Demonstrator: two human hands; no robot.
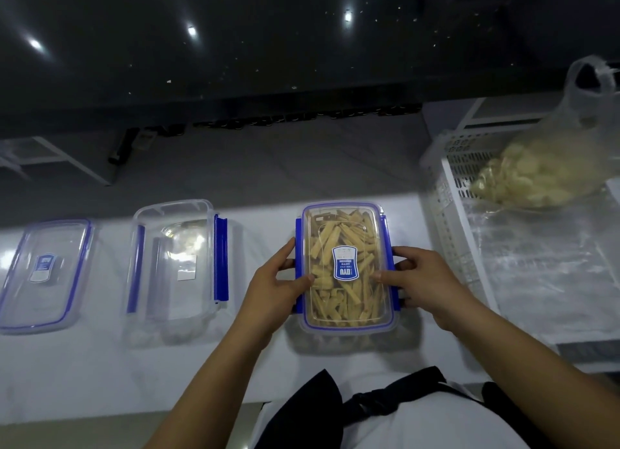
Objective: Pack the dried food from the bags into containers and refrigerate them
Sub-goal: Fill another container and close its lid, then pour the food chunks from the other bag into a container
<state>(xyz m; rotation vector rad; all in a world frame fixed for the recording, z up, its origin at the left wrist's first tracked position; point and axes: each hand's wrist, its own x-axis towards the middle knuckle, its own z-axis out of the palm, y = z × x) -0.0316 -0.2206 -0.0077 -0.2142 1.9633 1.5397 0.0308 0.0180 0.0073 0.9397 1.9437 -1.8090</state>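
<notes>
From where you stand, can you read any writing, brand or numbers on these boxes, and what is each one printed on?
"DYU", as best the large letters read, upside down to the camera: on the blue and white sticker on the lid of the filled container. The small print above it is too small to read.
Sticker on the loose lid at far left: blurred, unreadable.
Empty container: a pale label, no legible text.

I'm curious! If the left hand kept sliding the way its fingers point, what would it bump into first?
Nothing new: the left hand already touches the filled container, its thumb on the lid, fingers seemingly at the blue side clasp.
</notes>
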